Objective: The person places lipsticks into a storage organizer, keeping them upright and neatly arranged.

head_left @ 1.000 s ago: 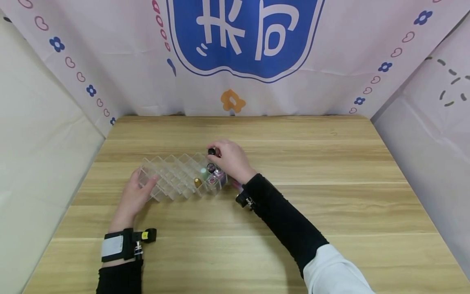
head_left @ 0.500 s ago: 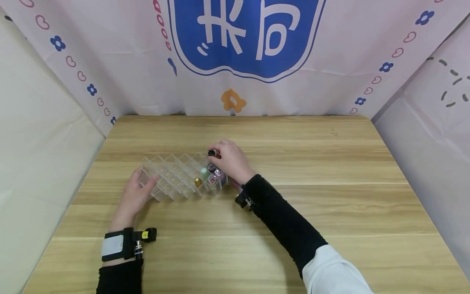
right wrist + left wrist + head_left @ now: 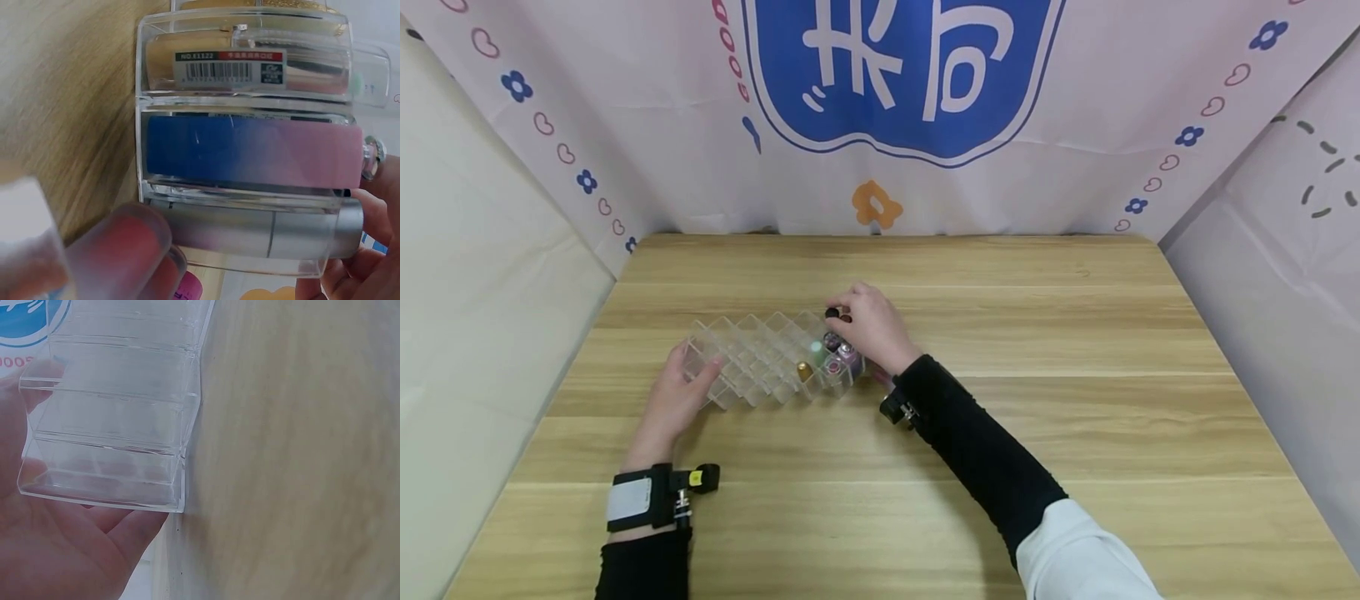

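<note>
A clear acrylic lipstick organizer [image 3: 752,358] with slanted compartments stands on the table. My left hand [image 3: 673,400] grips its left end between thumb and fingers; the left wrist view shows the palm against the clear wall [image 3: 112,412]. At the far right corner, my right hand [image 3: 872,325] pinches a dark-capped lipstick tube [image 3: 832,313] with its fingertips; its lower part is hidden. Tubes fill the right-end compartments, among them a gold-capped one [image 3: 804,372], a mint-topped one [image 3: 817,353] and, in the right wrist view, a blue-to-pink tube [image 3: 250,150] and a silver one [image 3: 300,231].
Pinkish-red translucent tubes [image 3: 119,250] lie close to the right wrist camera, outside the organizer's right end. The wooden table [image 3: 1000,467] spreads out around it. A printed cloth [image 3: 647,125] hangs behind the back edge.
My right hand has lowered the dark-capped tube very slightly, and a reddish-brown top beside it shows more. The left hand keeps its grip on the organizer.
</note>
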Demonstrator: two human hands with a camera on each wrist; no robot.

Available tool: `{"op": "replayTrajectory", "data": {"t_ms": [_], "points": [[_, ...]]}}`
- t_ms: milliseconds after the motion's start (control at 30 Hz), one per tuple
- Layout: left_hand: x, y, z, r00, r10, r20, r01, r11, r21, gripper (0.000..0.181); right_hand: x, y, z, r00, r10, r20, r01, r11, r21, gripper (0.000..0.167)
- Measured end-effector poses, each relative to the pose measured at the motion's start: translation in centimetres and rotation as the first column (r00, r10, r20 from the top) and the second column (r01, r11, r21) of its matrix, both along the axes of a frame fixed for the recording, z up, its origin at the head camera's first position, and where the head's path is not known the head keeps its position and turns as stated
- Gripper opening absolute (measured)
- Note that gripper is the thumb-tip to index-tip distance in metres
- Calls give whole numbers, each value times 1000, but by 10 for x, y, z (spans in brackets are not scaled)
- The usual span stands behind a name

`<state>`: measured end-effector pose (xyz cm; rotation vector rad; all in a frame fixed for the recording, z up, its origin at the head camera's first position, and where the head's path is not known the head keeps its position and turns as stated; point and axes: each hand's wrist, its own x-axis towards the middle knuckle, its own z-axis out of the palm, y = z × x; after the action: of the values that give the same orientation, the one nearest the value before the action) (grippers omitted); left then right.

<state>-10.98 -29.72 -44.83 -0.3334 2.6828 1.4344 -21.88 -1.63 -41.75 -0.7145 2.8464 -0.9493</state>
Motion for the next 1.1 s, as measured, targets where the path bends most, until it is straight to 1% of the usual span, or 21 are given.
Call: {"op": "replayTrajectory", "data": {"t_ms": [167,300,367,467,633,700,833,900,1100], "points": [[-1,-1,-1,1000,0,2,0,1000,2,83,0,5,4,1000,10,29,-9,999,-32,32],[-2,-2,-2,1000,-4,19,5,1000,-11,84,0,13,9,999,12,47,-10,999,-39,32],[-2,-2,-1,1000,-5,26,6,1000,-15,84,1,18,10,999,8,48,-6,999,-36,32],[-2,-2,-1,999,-3,35,4,1000,-23,84,2,26,12,999,-4,54,7,998,-56,29],[-2,-1,-1,999,-9,31,10,1000,-30,84,5,43,13,996,-21,83,27,997,-77,23],[-2,-1,-1,1000,-12,20,13,1000,-24,84,6,50,13,995,-24,98,31,997,-69,23],[-2,0,0,1000,-15,7,15,1000,-14,83,8,63,12,993,-39,113,41,999,-11,23],[-2,0,1,1000,-14,10,14,1000,-12,83,9,68,10,991,-50,122,48,999,14,23],[-1,0,0,1000,-15,17,15,1000,-4,83,13,81,5,980,-74,184,58,994,87,24]]}}
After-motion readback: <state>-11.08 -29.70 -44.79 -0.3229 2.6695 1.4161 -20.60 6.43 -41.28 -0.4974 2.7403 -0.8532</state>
